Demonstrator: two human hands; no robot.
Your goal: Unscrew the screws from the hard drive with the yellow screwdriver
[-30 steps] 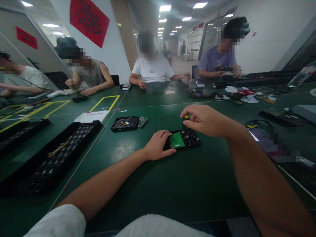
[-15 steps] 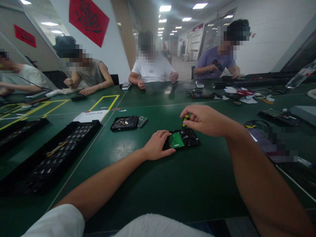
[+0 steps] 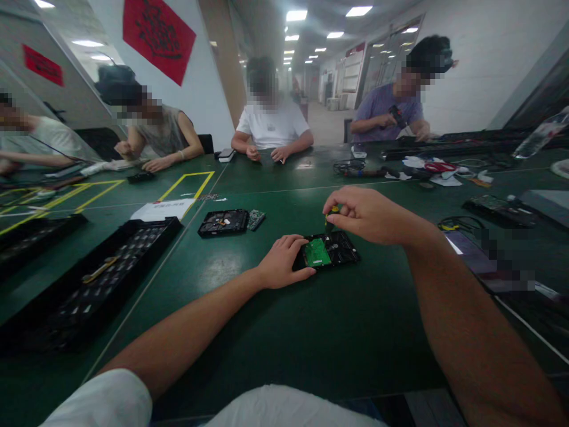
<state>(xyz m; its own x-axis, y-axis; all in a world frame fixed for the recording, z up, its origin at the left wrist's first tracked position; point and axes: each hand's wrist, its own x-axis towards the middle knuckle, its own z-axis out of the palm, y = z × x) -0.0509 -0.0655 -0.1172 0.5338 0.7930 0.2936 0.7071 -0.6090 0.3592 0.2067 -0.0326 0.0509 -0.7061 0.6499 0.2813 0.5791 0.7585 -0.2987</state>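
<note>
A black hard drive [image 3: 344,249] lies flat on the green table in front of me, a green circuit board [image 3: 317,252] showing on its left part. My left hand [image 3: 284,262] grips the drive's left end, thumb along the near edge and fingers over the far side. Above the drive, my right hand [image 3: 367,214] pinches a small yellow-and-black screwdriver [image 3: 329,226]. It stands nearly upright, its lower end at the drive just right of the green board. Whether the tip sits in a screw is too small to tell.
Left of my hands lie another hard drive [image 3: 223,223] and a loose circuit board [image 3: 256,220]. Long black trays [image 3: 128,270] fill the left side. On the right are a further drive [image 3: 500,212], cables and a purple-grey pouch [image 3: 478,258]. Several people sit across the table.
My right hand has shifted slightly left, and the screwdriver has moved from above the drive's middle to beside the green board. My left hand and the drive look almost unmoved.
</note>
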